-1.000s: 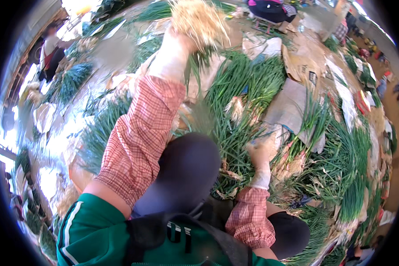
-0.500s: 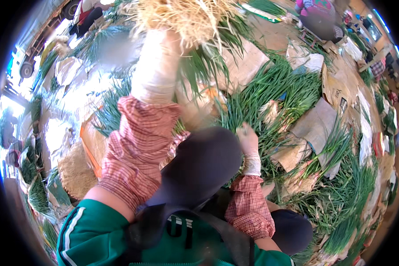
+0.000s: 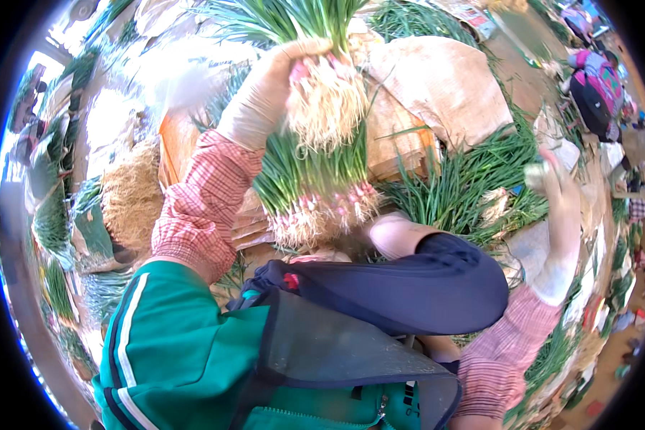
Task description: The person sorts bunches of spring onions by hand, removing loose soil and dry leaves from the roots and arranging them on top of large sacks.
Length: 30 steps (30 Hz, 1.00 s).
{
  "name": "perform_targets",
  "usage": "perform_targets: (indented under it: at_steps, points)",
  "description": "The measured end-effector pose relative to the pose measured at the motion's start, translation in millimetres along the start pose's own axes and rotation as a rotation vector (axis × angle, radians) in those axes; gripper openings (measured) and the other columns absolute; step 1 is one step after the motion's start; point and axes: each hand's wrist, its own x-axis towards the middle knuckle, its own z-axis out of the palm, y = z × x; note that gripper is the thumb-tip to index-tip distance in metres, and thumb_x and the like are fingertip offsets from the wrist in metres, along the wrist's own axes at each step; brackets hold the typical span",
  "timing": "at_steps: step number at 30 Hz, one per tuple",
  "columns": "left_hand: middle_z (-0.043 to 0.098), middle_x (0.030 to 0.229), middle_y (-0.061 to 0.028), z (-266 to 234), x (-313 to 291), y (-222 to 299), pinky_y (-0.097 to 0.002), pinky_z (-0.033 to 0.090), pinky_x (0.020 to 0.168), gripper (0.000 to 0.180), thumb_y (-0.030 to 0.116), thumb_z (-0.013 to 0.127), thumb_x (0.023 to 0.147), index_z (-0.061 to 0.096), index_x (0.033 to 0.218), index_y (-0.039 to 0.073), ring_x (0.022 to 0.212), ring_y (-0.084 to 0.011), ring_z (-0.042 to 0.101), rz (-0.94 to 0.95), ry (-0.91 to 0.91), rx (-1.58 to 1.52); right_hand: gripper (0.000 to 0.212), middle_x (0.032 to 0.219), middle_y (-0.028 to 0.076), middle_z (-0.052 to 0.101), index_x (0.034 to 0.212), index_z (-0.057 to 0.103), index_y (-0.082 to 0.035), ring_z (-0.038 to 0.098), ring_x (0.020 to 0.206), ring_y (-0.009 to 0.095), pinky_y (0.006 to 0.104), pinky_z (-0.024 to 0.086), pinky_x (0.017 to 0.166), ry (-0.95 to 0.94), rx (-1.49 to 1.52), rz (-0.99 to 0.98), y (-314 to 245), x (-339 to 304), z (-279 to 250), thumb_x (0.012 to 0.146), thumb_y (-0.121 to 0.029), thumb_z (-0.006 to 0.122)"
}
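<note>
My left hand [image 3: 271, 80], in a pale glove, is closed around a bunch of green onions [image 3: 327, 100]. Its pale roots hang toward me and its green leaves point away. Just below, another row of green onions [image 3: 312, 175] lies with pinkish bulbs and roots facing my legs. Out to the right, my right hand [image 3: 557, 188] is raised over the loose green onions [image 3: 473, 172]. Motion smears its fingers, and a pale patch beside them cannot be made out.
A pale sack [image 3: 437, 89] lies over brown cardboard [image 3: 403, 152] ahead. At left stands a stack of bunches with roots outward [image 3: 132, 197]. My bent knee [image 3: 444, 283] crosses the near middle. Another person [image 3: 596, 93] sits at the far right.
The view has shifted. The bunch in my left hand shows its roots hanging down and leaves beyond. My right hand has swung from beside my knee out to the right.
</note>
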Motion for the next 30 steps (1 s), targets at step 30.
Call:
perform_targets:
  at_steps: [30]
  points:
    - [0.062,0.055,-0.0103,-92,-80,-195,-0.0267,0.043,0.034,0.015,0.008,0.071,0.083,0.066,0.076,-0.004,0.039,-0.0153,0.057,-0.852,0.401,0.177,0.069,0.135,0.028,0.048,0.153,0.017,-0.021,0.049,0.126,0.037,0.0344,0.038,0.102,-0.696,-0.170,0.418,69,55,380,0.094,-0.008,0.051]
